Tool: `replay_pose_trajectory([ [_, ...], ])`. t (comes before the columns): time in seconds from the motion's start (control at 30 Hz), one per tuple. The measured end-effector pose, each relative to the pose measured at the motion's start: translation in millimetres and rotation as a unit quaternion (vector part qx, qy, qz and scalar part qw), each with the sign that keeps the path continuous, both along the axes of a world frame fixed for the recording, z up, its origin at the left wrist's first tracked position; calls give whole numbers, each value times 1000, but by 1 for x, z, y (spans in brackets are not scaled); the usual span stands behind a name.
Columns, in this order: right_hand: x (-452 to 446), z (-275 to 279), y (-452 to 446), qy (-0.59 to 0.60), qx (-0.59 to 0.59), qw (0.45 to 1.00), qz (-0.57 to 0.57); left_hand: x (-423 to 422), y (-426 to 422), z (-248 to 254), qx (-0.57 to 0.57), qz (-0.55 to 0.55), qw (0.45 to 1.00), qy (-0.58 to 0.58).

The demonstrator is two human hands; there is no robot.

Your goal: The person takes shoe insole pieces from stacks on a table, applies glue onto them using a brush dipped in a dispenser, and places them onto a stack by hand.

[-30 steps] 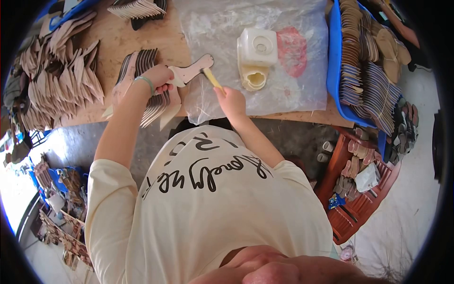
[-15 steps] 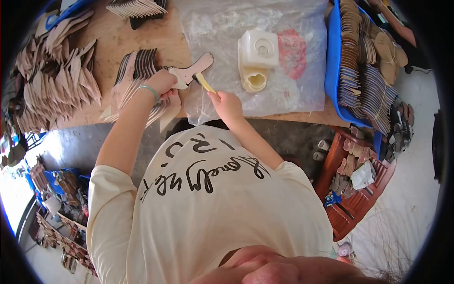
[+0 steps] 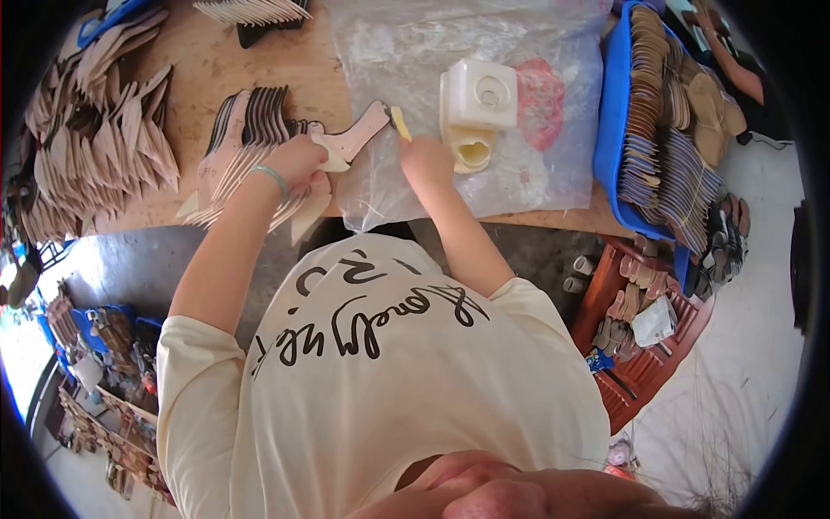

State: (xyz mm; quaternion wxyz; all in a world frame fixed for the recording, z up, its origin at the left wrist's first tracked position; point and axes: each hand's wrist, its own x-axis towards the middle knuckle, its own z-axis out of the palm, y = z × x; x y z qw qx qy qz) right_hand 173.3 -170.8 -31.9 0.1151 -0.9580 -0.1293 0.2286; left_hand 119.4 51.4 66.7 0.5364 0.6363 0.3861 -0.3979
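Note:
My left hand (image 3: 298, 163) is closed on a pale pink, strap-shaped shoe piece (image 3: 361, 131), whose narrow end points up and right over the plastic sheet. Under that hand lies a fanned row of similar shoe pieces (image 3: 226, 177) with dark edges. My right hand (image 3: 425, 163) grips a small brush with a yellow handle (image 3: 400, 124). The brush is beside the narrow end of the piece; whether its tip touches cannot be made out. Right of this hand stands a white plastic container (image 3: 482, 95) with a cut, yellowed opening (image 3: 473, 154).
Clear plastic sheeting (image 3: 380, 52) with a red patch (image 3: 540, 104) covers part of the wooden table (image 3: 320, 78). More shoe pieces (image 3: 104, 138) are piled at left. A blue crate (image 3: 612, 121) of soles borders the right. Another person's arm (image 3: 735, 65) shows at upper right.
My right hand and the brush have moved up and right, from the middle of the piece toward its narrow end. My left hand keeps its hold, with the piece slightly shifted.

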Motion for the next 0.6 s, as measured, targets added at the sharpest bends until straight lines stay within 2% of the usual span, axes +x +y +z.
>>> replay_pose_trajectory([
  [0.23,21,10,15,4,-25,999,29,-1,3,2,-9,-1,1000,7],
  [0.37,19,3,17,-20,18,998,62,-4,5,-6,0,-4,1000,-10],
  [0.47,6,25,18,-1,60,996,66,-7,10,-19,3,-41,999,-14],
  [0.53,-4,37,16,51,108,992,47,-8,8,-12,-11,7,1000,-15],
  [0.6,-18,35,14,41,171,981,80,-11,4,-10,-13,36,999,-20],
])
